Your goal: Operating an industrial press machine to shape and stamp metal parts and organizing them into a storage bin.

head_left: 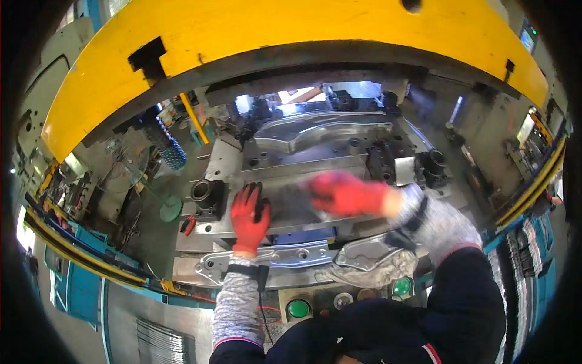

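Observation:
My left hand [250, 218], in a red glove with dark fingertips, lies on the steel press die [224, 227]. Its fingers are stretched out and no object shows in them. It touches or nearly touches the left edge of a flat grey metal surface [290, 205]; whether that is a loose sheet, I cannot tell. My right hand [348, 194], also red-gloved, is over the right part of this surface and smeared by motion. Whether it holds anything is hidden by the blur. A shaped metal part [297, 255] lies in front, beside a second formed piece [361, 252].
A yellow press ram [315, 24] spans overhead. Round guide bushings stand left [203, 192] and right [433, 161]. Nearer me are a crumpled cloth [382, 271] and green buttons [298, 308]. Red-handled pliers [188, 225] lie left. Another person's arm [306, 94] shows beyond the die.

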{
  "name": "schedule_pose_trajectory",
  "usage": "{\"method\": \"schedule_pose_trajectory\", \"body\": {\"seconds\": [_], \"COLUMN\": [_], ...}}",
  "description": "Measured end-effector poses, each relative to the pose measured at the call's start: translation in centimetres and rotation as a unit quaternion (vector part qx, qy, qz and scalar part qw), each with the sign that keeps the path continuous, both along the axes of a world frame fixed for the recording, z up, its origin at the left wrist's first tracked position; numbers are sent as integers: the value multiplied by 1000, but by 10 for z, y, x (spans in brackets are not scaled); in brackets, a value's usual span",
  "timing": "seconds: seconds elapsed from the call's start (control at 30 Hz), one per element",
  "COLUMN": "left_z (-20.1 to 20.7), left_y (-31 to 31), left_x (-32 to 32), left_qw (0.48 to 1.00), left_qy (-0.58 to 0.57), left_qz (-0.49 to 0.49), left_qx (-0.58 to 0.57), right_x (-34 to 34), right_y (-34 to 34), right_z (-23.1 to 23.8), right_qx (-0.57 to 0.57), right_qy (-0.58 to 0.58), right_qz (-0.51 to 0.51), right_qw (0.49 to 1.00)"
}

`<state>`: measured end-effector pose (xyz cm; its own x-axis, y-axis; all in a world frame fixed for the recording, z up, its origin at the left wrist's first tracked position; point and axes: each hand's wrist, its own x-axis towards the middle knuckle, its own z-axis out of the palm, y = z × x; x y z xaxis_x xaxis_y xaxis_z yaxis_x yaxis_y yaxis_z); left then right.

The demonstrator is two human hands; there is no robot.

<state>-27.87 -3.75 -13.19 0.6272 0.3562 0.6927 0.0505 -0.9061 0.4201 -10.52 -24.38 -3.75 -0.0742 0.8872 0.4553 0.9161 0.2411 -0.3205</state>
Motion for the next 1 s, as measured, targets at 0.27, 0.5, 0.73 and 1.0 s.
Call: {"method": "schedule_pose_trajectory", "body": {"seconds": [0.27, 0.5, 0.73, 1.0], "left_z": [-103, -281, -216, -345], "left_y": [-81, -150, -167, -148], "left_x": [-183, -193, -176, -223], "left_qw": [896, 821, 801, 846], "left_qy": [-238, 275, 349, 163], "left_qz": [104, -7, 145, 97], "left_qx": [-360, -500, -465, -498], "right_x": [-31, -32, 0, -27], "right_y": [-349, -455, -407, -355], "right_z": [-195, -468, -439, -339], "right_qx": [83, -174, -228, -309], "right_qy": [375, 487, 518, 471], "right_qz": [-517, -476, -444, -396], "right_qw": [765, 711, 694, 725]}}
